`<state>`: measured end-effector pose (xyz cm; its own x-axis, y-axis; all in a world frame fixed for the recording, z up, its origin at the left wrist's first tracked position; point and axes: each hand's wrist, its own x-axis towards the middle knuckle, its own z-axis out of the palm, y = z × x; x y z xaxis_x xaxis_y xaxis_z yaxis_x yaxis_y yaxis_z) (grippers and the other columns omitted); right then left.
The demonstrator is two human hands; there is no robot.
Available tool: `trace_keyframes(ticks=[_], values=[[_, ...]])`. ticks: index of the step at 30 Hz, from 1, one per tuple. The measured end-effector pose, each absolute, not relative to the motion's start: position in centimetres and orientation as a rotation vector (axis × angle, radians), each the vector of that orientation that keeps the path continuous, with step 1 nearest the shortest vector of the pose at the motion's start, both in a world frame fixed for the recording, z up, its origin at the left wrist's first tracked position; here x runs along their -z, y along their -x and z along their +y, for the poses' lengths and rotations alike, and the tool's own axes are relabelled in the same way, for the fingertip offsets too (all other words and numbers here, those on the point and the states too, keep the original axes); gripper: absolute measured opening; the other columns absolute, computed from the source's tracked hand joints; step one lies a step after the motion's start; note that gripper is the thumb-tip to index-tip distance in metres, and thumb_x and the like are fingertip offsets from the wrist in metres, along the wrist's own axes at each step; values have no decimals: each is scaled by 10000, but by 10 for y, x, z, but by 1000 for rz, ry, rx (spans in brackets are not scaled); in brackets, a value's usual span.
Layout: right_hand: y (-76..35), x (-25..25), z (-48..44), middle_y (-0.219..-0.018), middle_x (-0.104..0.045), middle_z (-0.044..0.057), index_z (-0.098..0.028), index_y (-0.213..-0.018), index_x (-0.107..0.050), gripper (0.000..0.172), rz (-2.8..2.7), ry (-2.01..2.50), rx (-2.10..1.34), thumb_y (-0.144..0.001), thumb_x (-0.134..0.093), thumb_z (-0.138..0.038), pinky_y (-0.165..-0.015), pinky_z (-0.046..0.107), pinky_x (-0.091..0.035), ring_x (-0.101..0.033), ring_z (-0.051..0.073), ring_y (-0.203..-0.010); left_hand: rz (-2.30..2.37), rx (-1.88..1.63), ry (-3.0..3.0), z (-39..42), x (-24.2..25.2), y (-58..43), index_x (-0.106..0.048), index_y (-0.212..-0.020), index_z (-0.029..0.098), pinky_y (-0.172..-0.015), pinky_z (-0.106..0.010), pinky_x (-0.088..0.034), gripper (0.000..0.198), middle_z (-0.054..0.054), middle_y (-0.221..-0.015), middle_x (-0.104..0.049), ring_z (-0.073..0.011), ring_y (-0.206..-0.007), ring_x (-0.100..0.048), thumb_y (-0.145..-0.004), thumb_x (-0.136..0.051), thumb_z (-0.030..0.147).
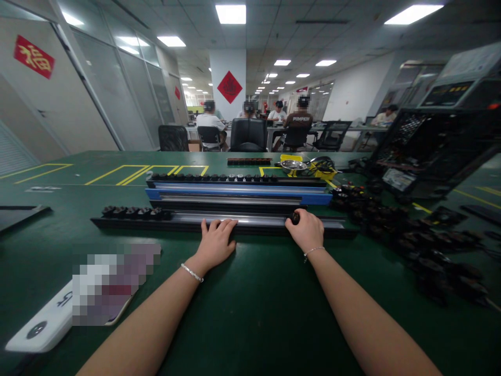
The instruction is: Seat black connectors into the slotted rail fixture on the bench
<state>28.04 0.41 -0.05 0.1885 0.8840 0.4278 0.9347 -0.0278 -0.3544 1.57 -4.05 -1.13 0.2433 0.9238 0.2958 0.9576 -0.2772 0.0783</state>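
A long black rail (258,223) lies across the green table in front of me. Several small black clips (133,212) sit in a row on its left end. My left hand (216,241) rests flat on the rail's near edge, fingers spread. My right hand (306,230) is closed on a small black clip (295,216) and holds it against the rail. Behind it lie a blue-edged rail (238,194) and a further black rail (235,180) lined with clips.
A heap of loose black clips (415,235) spreads to the right. A phone (78,297) lies at the near left. A metal bowl (293,165) and a black crate (430,151) stand behind. Several people sit at desks far back.
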Motion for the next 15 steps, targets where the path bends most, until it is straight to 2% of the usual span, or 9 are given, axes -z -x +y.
trace_keyframes(ticks=[15], values=[[-283, -1, 5, -970, -649, 94, -180, -1024, -578, 309, -1683, 1934, 83, -771, -470, -322, -884, 366, -333, -545, 244, -995, -1813, 435, 2374, -41, 11, -16, -403, -1357, 284, -1068, -675, -112, 573, -58, -1350, -512, -309, -1221, -417, -792, -499, 308]])
